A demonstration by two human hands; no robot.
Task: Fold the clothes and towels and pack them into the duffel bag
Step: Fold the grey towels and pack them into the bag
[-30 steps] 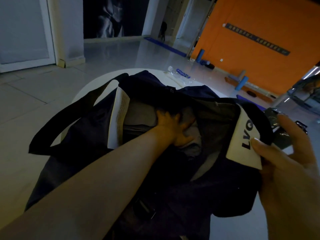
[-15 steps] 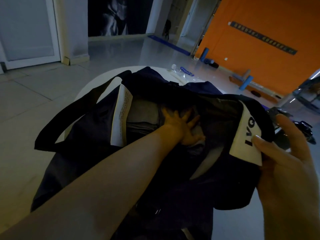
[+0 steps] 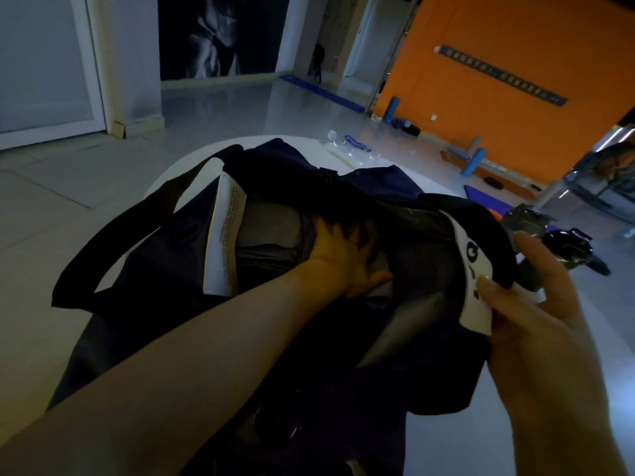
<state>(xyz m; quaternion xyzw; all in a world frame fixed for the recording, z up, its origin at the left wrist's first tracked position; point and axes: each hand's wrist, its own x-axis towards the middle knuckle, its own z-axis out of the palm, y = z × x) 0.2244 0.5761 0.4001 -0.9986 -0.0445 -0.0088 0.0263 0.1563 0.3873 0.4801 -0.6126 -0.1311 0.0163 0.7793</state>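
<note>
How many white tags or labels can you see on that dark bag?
2. One printed label hangs at the left edge of the duffel bag opening; one lettered tag sits at the right edge, pinched by the right hand. Others may be hidden.

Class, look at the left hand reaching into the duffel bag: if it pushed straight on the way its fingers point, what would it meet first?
Probably the dark inner wall of the duffel bag, just beyond the left hand lying on the folded grey cloth; depth is unclear in this dim light.

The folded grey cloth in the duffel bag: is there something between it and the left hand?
Nothing visible. The left hand lies directly on the folded grey cloth inside the duffel bag, fingers spread. The right hand grips the bag's rim with the white label, holding the mouth open.
</note>
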